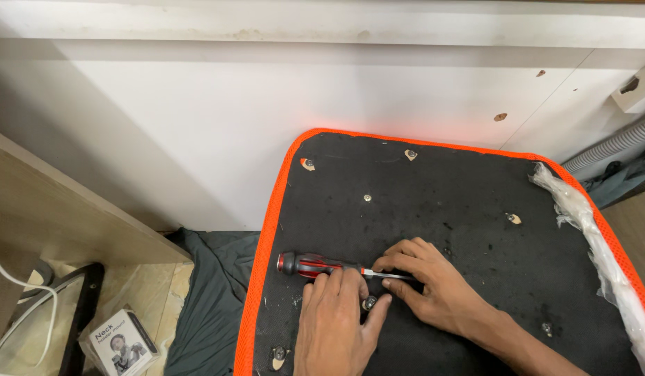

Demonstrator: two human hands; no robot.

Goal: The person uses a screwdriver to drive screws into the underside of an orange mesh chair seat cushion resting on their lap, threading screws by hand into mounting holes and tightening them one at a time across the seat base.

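Observation:
A black padded panel (469,202) with an orange edge lies flat, with several bolt holes and screws in it. A red and black screwdriver (310,264) rests on the panel. My left hand (336,327) lies over its handle end while thumb and fingers pinch a small bolt (369,303). My right hand (427,282) touches the screwdriver's metal shaft (392,276) with its fingertips.
A white wall (197,125) stands behind the panel. A wooden board (65,209) is at the left, with a small box (120,345), a white cable (30,299) and dark cloth (211,299) below it. Clear plastic wrap (601,251) hangs on the panel's right edge, a grey hose (615,146) beyond.

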